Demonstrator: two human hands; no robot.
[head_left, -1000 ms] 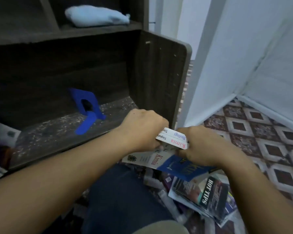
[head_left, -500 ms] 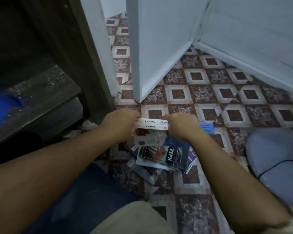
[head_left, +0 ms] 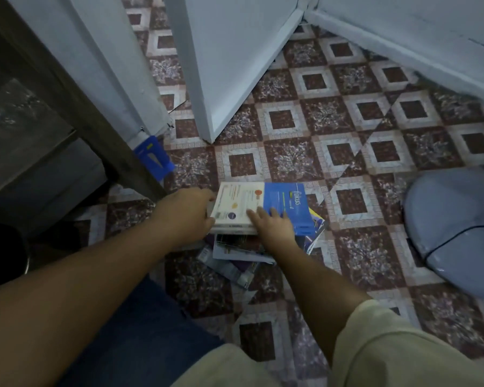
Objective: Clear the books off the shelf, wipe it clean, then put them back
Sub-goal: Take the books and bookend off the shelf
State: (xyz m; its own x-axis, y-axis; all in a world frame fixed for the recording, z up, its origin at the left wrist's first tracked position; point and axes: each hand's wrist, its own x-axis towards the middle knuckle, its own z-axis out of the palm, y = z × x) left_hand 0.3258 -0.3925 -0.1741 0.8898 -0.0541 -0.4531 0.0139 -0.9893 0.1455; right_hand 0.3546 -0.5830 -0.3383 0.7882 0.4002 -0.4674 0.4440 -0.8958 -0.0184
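Blue-and-white book [head_left: 274,201] under flat right hand [head_left: 271,223] (fingers of left hand [head_left: 189,213] unseen)

The tile floor [head_left: 347,241] bears a pile of books [head_left: 263,196], a blue bookend [head_left: 153,157] and a rounded grey object [head_left: 453,227].

From here I make out a floor [head_left: 280,120] of patterned tiles: dark maroon squares framed in white, set among mottled ones. A white wall [head_left: 403,29] with a skirting runs across the far right. At centre a white panel [head_left: 229,51] juts toward the near side and meets that wall in a corner. A second white panel [head_left: 101,60] stands left of it, against the dark wooden shelf unit [head_left: 104,141]. A pale blue-grey rounded object [head_left: 456,227] lies on the tiles at right. The light is dim.
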